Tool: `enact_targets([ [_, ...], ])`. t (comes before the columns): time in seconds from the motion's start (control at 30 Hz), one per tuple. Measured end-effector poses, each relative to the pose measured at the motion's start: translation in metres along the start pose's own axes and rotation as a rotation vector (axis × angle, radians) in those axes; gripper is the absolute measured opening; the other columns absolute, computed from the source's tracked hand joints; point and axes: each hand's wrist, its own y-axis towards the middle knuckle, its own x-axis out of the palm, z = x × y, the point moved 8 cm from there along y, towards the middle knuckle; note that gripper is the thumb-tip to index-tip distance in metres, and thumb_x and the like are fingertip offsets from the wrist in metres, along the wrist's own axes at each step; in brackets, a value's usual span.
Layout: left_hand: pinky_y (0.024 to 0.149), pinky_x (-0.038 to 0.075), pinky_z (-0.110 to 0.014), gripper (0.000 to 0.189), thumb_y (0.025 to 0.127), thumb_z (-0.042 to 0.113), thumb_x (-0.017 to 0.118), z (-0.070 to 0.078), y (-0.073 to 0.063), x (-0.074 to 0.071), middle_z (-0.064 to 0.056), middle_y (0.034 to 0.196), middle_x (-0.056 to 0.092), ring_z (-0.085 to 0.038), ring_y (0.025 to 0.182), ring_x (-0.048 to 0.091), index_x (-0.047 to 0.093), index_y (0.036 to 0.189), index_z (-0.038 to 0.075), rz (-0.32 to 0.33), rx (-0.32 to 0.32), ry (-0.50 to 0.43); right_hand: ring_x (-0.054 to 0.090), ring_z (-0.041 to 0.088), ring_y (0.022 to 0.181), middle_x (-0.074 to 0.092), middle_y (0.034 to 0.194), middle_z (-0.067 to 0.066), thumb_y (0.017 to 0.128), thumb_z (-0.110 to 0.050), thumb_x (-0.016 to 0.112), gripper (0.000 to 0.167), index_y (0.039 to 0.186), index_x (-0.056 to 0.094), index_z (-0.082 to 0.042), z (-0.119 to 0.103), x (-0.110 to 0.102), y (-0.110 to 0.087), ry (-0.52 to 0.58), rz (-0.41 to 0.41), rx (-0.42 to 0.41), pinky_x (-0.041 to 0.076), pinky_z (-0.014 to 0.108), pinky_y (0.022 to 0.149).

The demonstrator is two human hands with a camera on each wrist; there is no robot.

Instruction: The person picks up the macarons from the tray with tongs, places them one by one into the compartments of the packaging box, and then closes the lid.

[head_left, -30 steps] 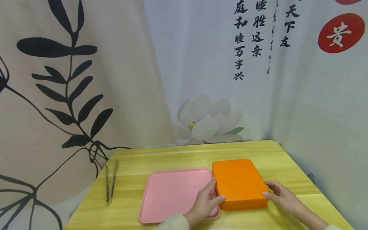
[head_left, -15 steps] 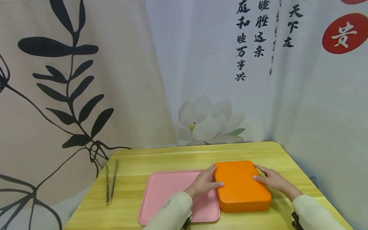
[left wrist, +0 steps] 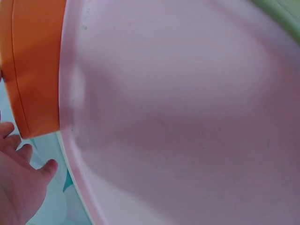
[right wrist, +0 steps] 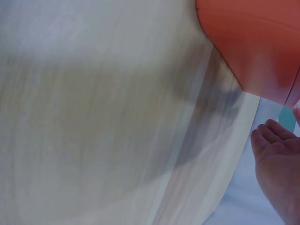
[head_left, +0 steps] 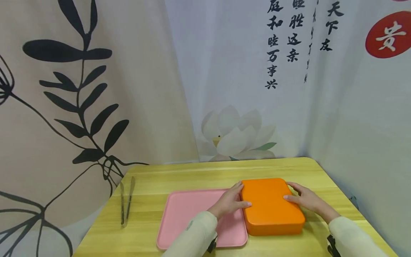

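An orange rounded box (head_left: pixel 269 205) lies on the table, right up against the right edge of a pink tray (head_left: pixel 189 217). My left hand (head_left: pixel 227 203) holds the box at its far left corner, thumb on the top face, with the forearm crossing over the tray. On the opposite side, my right hand (head_left: pixel 306 200) grips the far right part, thumb on top and fingers reaching behind the corner. A thin seam runs along the box's side (left wrist: pixel 37 70) in the left wrist view. That view also has the left fingers (left wrist: pixel 21 154) by the box's end.
Slim tongs (head_left: pixel 129 203) lie near the left edge of the yellow wooden table (head_left: pixel 205 175). Behind the table hangs a curtain (head_left: pixel 154 107) printed with leaves, a lotus and writing. The right wrist view shows the tabletop (right wrist: pixel 108 140) beside the box.
Both hands have slid away from me along the box's sides, from its nearer part to its far corners. The sleeves have come further into view. The tray and tongs stay put.
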Motion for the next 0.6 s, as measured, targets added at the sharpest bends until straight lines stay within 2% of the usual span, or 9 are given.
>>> enact_targets([
  [0.2,0.117,0.02,-0.045,0.1,0.082,0.051,0.078,-0.002,-0.007,0.004,0.001,0.164,0.013,-0.02,0.148,0.018,0.026,0.157,0.01,-0.031,-0.011,-0.012,0.019,0.057,0.138,0.017,0.154,0.037,0.092,-0.042,0.069,0.095,0.158,0.012,-0.004,0.005,0.009,-0.005,0.017,-0.09,0.057,0.028,0.07,0.101],
  [0.37,0.116,0.02,-0.046,0.114,0.076,0.054,0.081,-0.005,-0.014,0.014,0.0,0.165,0.004,-0.02,0.149,0.014,0.016,0.159,0.012,-0.091,0.004,0.032,0.019,0.055,0.14,0.013,0.156,0.035,0.092,-0.035,0.07,0.097,0.158,0.006,-0.004,0.006,0.015,-0.009,0.066,-0.126,0.018,0.027,0.068,0.103],
  [0.5,0.117,0.02,-0.046,0.116,0.075,0.054,0.082,-0.008,-0.015,0.016,0.003,0.165,0.003,-0.019,0.149,0.013,0.014,0.16,0.014,-0.091,0.005,0.056,0.018,0.053,0.141,0.011,0.157,0.033,0.093,-0.033,0.069,0.097,0.158,0.004,-0.004,0.006,0.017,-0.009,0.097,-0.128,0.001,0.025,0.068,0.105],
  [0.6,0.117,0.019,-0.045,0.116,0.073,0.055,0.083,-0.008,-0.013,0.015,0.003,0.165,0.005,-0.018,0.149,0.013,0.016,0.16,0.015,-0.08,-0.001,0.067,0.019,0.054,0.14,0.01,0.157,0.034,0.093,-0.035,0.069,0.098,0.158,0.003,-0.004,0.007,0.017,-0.009,0.092,-0.133,0.021,0.026,0.068,0.104],
])
